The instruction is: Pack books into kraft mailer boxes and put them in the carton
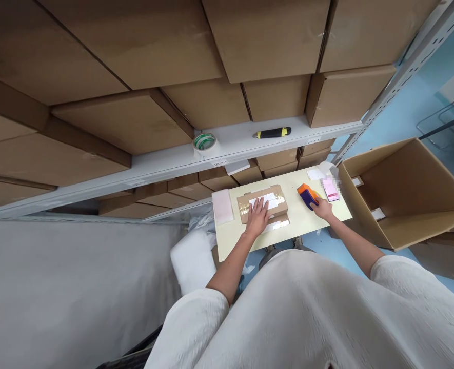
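My left hand (258,217) lies with fingers spread on a small cardboard box (242,203), over a white label (272,199) on its top. Shiny clear tape shows near both ends of the box, which rests on a pale yellow table (227,245). To the right of the box, my right hand (322,208) is closed around an orange and purple tape dispenser (307,196). The dispenser is tilted, at or just above the tabletop; whether it touches is hard to tell. Pink printed papers (330,188) lie just beyond my right hand.
A pink-white foam sheet (222,206) lies at the table's left end. A large open carton (388,205) stands against the right end. Above, a shelf (234,134) bears a tape roll (204,143), a utility knife (273,133) and stacked cartons (273,36). White foam wrap (193,261) sits lower left.
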Demonstrator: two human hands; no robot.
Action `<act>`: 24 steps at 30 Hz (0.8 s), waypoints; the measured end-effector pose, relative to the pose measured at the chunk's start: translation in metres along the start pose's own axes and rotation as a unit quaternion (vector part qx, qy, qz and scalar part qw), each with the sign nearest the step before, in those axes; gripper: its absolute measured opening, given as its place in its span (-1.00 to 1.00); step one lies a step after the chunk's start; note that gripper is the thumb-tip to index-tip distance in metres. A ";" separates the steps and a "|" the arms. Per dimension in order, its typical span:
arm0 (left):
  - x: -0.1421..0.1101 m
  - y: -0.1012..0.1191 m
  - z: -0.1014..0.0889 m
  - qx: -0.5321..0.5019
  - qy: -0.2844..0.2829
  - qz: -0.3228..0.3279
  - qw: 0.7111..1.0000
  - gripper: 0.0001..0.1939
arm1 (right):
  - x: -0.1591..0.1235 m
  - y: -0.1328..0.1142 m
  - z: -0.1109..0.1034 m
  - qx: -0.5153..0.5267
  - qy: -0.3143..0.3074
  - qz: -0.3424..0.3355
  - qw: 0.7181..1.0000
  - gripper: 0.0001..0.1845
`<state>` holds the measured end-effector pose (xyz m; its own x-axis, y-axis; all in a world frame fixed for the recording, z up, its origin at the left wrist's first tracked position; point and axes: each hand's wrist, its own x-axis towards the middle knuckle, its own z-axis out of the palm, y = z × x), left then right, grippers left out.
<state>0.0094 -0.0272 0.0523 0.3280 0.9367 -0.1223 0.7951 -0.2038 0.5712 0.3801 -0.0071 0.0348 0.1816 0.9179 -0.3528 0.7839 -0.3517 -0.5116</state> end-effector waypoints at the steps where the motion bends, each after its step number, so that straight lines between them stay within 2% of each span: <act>1: 0.000 0.000 0.000 -0.003 0.003 0.002 1.000 -0.37 | 0.001 -0.004 -0.013 0.028 -0.015 -0.013 0.999 -0.59; 3: 0.001 -0.001 0.001 -0.009 0.007 0.004 1.000 -0.37 | 0.002 -0.017 -0.040 0.099 -0.053 -0.067 0.991 -0.52; 6: 0.001 -0.001 0.001 -0.014 0.014 0.009 1.000 -0.37 | 0.004 -0.052 -0.075 0.194 -0.130 -0.165 0.958 -0.38; 8: 0.003 -0.002 0.001 -0.019 0.019 0.012 1.000 -0.37 | 0.006 -0.082 -0.089 0.228 -0.183 -0.209 0.933 -0.31; 10: 0.005 -0.003 0.000 -0.026 0.024 0.016 0.999 -0.37 | 0.009 -0.114 -0.093 0.247 -0.230 -0.236 0.911 -0.27; 14: 0.005 -0.010 -0.007 -0.012 0.026 0.039 0.999 -0.37 | 0.019 -0.163 -0.077 0.288 -0.341 -0.237 0.863 -0.21; 17: 0.001 -0.017 -0.013 0.020 0.042 0.048 0.998 -0.37 | 0.025 -0.181 -0.056 0.300 -0.412 -0.197 0.838 -0.28; 20: -0.005 -0.021 -0.017 0.033 0.065 0.033 0.997 -0.39 | 0.029 -0.187 -0.039 0.291 -0.422 -0.169 0.842 -0.38; 24: -0.009 -0.023 -0.016 0.027 0.073 0.030 0.997 -0.41 | 0.032 -0.188 -0.029 0.269 -0.348 -0.161 0.884 -0.57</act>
<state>-0.0202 -0.0260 0.0534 0.3009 0.9531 0.0316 0.8039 -0.2713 0.5293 0.2555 0.0937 0.1422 -0.5553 0.7167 -0.4218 0.2995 -0.3007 -0.9054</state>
